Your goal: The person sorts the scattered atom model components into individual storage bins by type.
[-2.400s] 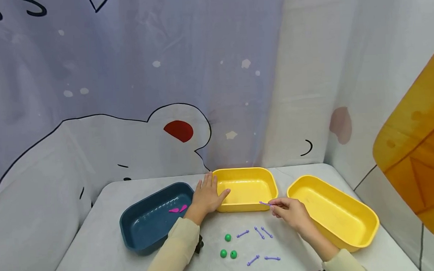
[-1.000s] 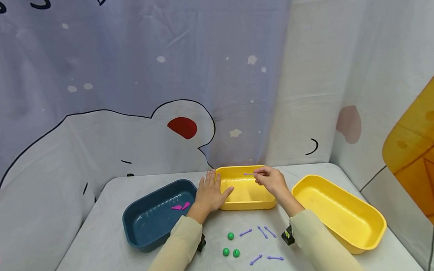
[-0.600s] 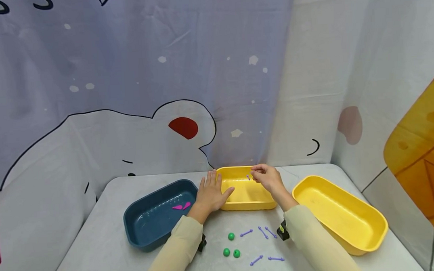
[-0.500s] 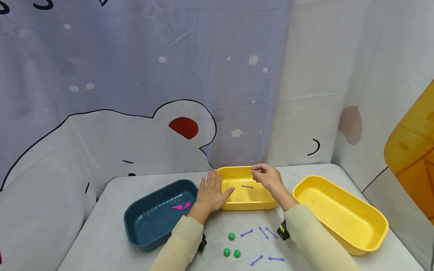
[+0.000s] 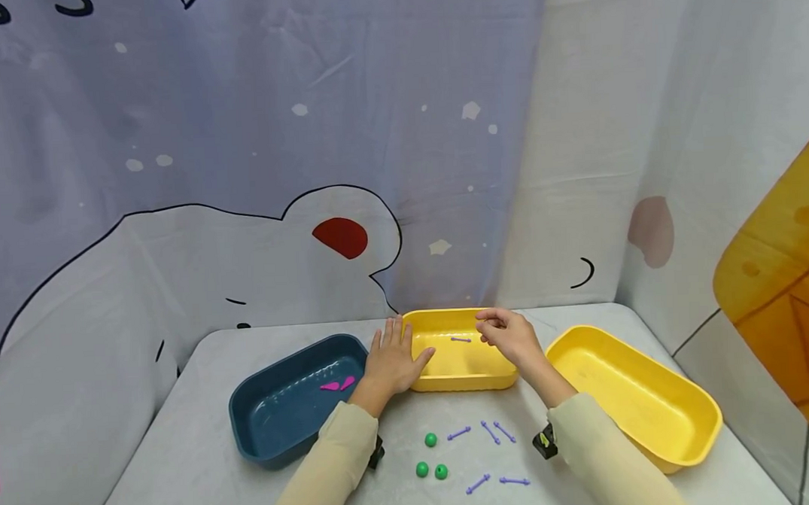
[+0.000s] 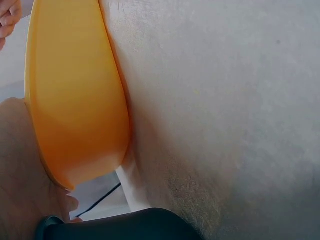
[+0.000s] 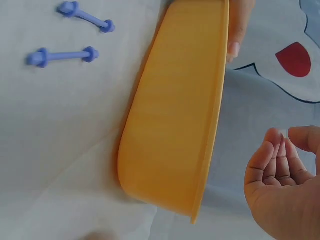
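My left hand (image 5: 391,364) rests with straight, spread fingers on the left rim of the middle yellow tray (image 5: 461,383). Inside that tray lies a small purple rod (image 5: 461,340) with a knob at each end. Over the tray's right side hovers my right hand (image 5: 510,338), its fingers loosely bent and holding nothing. A gap between its thumb and index finger shows in the right wrist view. Nearer on the table are several more purple rods, such as one at the front (image 5: 515,481), and green beads (image 5: 441,472).
To the left stands a dark blue tray (image 5: 250,432) with two pink drop-shaped pieces (image 5: 339,384) in it. A second yellow tray (image 5: 630,393) sits angled on the right. A printed curtain (image 5: 441,168) hangs behind the white table (image 5: 183,458).
My right hand carried the purple rod over the middle yellow tray and let it go; it dropped inside. Then the hand drew back slightly right. My left hand stayed on the rim.
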### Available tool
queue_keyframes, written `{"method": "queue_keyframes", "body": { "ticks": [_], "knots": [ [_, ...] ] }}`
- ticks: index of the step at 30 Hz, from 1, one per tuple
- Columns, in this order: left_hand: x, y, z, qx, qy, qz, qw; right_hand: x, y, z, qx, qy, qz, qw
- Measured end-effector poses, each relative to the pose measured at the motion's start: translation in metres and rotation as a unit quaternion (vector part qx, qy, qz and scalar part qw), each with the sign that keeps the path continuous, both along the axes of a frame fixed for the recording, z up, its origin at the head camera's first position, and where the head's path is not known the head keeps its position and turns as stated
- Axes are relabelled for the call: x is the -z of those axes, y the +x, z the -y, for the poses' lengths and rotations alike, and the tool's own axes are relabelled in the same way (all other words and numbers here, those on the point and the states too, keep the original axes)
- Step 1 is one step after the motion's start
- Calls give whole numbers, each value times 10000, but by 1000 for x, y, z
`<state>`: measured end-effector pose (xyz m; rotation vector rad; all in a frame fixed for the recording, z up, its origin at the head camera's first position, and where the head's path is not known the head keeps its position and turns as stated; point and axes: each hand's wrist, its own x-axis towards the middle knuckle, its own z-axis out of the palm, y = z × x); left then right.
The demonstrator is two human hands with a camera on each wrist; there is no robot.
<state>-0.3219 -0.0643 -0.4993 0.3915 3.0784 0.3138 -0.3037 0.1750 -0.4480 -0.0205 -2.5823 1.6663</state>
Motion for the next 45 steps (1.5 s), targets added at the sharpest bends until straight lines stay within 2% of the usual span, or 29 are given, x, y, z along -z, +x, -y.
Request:
{"method": "queue_keyframes", "body": {
  "ticks": [14, 20, 26, 36, 45],
  "knots": [
    [-1, 0, 1, -4, -45, -41, 10000, 3, 50, -18, -177, 96, -152, 9997],
    [0, -3, 2, -27, -103, 8, 9999, 10, 70, -25, -162, 350, -74, 9992],
    [-1, -1, 2, -42, -15, 59, 10000, 19, 87, -31, -186, 276, -20, 9994],
    [1, 2, -1, -45, 5, -53, 10000, 41, 111, -38, -217, -160, 19, 9996],
    [3, 1, -1, -73, -76, -62, 9999, 60, 123, -39, -302, 283, -41, 9991]
  ]
}}
